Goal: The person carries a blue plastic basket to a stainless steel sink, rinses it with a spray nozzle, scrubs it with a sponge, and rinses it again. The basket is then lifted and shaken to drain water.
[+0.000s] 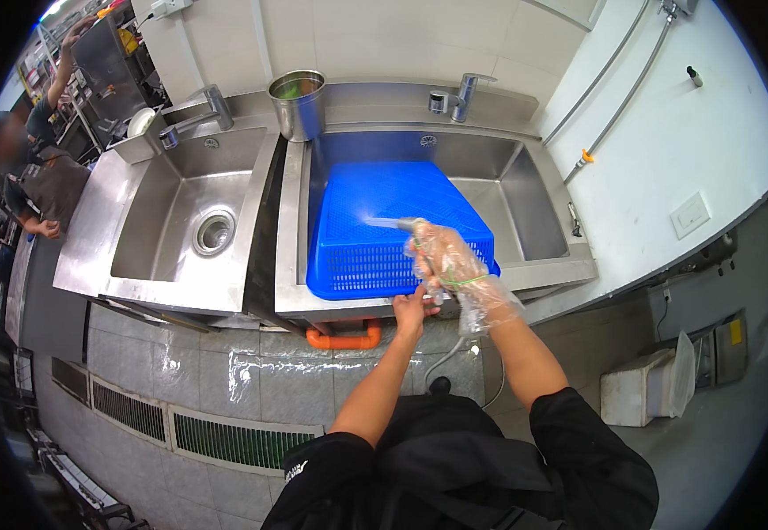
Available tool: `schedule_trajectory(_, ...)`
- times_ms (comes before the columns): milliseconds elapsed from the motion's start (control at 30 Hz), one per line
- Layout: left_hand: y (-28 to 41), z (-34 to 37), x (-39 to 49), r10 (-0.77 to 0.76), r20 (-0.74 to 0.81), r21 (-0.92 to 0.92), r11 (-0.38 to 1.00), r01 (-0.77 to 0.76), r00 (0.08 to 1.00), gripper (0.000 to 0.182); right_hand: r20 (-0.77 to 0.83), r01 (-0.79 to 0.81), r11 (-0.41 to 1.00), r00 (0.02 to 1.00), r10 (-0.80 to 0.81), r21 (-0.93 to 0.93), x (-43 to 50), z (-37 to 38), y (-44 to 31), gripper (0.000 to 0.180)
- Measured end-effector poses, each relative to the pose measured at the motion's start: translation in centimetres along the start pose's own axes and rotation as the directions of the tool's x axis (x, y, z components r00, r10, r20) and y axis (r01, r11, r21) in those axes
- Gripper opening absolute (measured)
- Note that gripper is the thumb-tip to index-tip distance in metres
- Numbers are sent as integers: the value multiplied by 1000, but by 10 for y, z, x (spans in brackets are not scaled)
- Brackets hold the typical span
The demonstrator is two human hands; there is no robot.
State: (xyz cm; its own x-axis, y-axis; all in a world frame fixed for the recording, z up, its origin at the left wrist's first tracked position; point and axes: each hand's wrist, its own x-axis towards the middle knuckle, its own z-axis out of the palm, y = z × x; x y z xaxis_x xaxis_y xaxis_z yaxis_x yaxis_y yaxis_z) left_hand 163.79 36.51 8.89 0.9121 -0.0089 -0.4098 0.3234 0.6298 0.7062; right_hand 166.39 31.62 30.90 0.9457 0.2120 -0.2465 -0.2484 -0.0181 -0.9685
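Observation:
My right hand, in a clear plastic glove with a green band at the wrist, grips a spray nozzle with water coming out towards the left. The water strikes the mesh bottom of a blue plastic basket, which lies upside down over the left part of the right sink. A pale hose hangs below my right hand. My bare left hand is at the basket's near rim, beneath the right hand; its fingertips are partly hidden, so its hold on the rim is unclear.
A steel pot with something green inside stands between the two sinks, behind. The left sink has a drain and a faucet. Another person stands at the far left. An orange pipe runs below the counter, above a wet tiled floor.

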Motion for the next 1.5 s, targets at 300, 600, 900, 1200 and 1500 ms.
schedule_trajectory(300, -45, -26, 30, -112, -19, -368, 925, 97, 994, 9, 128, 10, 998, 992, -1, -69, 51, 52, 8, 54)
schedule_trajectory(600, -23, -18, 11, 21, -5, -202, 979, -21, 1000, 9, 120, -13, 999, 993, 8, 41, 62, 42, 10, 58)
schedule_trajectory(900, 18, 3, -7, -103, 8, 4, 995, 103, 995, 24, -280, 139, 982, 945, -171, -129, 44, -69, -11, 48)
schedule_trajectory(1200, 17, -3, -8, -109, -84, 121, 986, 118, 991, 31, -637, 479, 688, 297, -711, -545, -80, -305, -143, 39)
schedule_trajectory(1500, 20, 3, -9, -80, -245, 67, 993, 99, 966, 24, -279, 640, 165, -80, -957, -750, -112, -497, -305, 42)
